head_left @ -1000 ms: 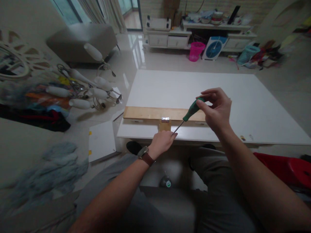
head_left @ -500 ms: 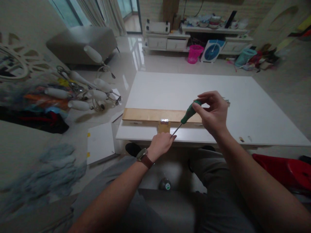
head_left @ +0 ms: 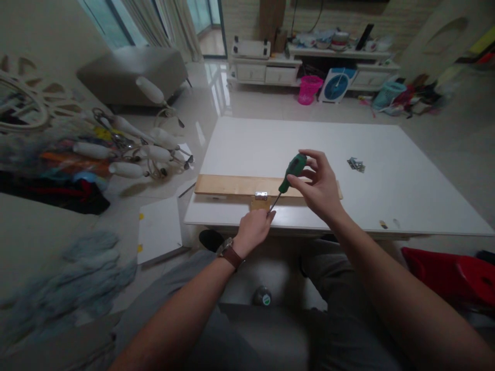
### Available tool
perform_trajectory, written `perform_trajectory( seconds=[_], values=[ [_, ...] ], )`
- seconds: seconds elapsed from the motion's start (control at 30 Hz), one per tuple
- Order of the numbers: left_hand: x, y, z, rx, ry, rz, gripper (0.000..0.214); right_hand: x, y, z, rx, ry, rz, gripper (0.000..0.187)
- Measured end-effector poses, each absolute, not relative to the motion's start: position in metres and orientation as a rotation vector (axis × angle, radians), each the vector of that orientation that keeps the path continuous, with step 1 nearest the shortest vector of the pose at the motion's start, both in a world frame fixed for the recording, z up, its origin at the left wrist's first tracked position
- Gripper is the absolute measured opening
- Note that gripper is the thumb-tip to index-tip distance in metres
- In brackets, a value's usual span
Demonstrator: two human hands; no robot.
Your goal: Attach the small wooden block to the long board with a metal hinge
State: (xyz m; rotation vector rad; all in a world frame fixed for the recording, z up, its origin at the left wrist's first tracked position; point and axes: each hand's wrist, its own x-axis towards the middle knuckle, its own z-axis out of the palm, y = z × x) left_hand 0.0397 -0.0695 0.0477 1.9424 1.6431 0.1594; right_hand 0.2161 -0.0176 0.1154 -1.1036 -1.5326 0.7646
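My right hand grips the green handle of a screwdriver between thumb and fingers. The shaft slants down to the left, its tip meeting the fingers of my left hand. My left hand is closed at the table's near edge, and whatever it pinches is hidden. Just beyond it lies a small wooden block, partly covered by the hand. A silver hinge joins that block to a long wooden board lying across the white table.
A small pile of metal hinges lies on the table to the right. Two small bits rest near its front edge. A lamp with several white arms stands at left beside a white panel. A red stool is at right.
My right hand and the screwdriver have shifted left and slightly down, the handle now more upright. The hinge pile has come fully into view. My left hand stays by the block.
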Motion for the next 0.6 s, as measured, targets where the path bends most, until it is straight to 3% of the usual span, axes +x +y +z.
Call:
perform_trajectory(
  seconds=[0.1,0.23,0.47,0.6],
  values=[
    [0.037,-0.066,0.045,1.898,1.644,0.214,0.051,0.210,-0.017,0.112,-1.090,-1.511,0.728,0.056],
    [0.026,-0.061,0.036,1.837,1.685,0.264,0.027,0.204,-0.014,0.110,-1.077,-1.530,0.603,0.055],
    [0.019,-0.040,0.002,1.313,1.851,0.713,0.039,0.191,-0.006,0.105,-1.045,-1.543,0.448,0.054],
    [0.030,-0.034,-0.027,0.894,1.714,0.884,0.042,0.183,-0.005,0.101,-1.011,-1.599,0.414,0.054]
  ],
)
